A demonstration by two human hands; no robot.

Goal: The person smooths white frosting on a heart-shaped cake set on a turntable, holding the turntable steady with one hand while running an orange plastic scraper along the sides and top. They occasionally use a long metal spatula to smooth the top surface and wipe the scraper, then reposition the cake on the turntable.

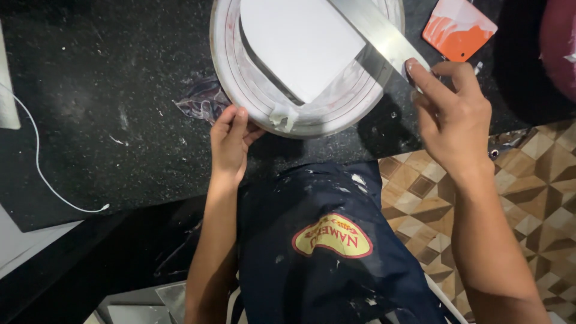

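Black speckled countertop (108,108) fills most of the head view, dusted with pale smears and crumbs, with a patterned tile floor (540,180) in brown and cream diamonds showing at the lower right. Seen from above, a person in a dark blue apron (324,264) with an oval red and yellow badge stands against the counter edge.

On the counter just ahead of the person sits a round white turntable (336,114), its rim ringed with fine grooves and smeared with white icing. On top of it rests a white cake (300,42) with a smooth flat top; its far part is cut off by the top of the frame. A long flat metal scraper (384,36) lies slanted across the cake's right side, running from the top middle down to the right.

The left hand (231,144) rests at the near left rim of the turntable, fingers curled and touching the edge. The right hand (453,114) is closed on the lower end of the scraper, index finger stretched along the blade. The two hands are well apart, one on each side of the turntable.

An orange plastic scraper (459,29) lies on the counter to the right of the turntable. A thin white cable (42,174) curves across the left of the counter. A crumpled dark cloth (201,102) pokes out from under the turntable's left edge
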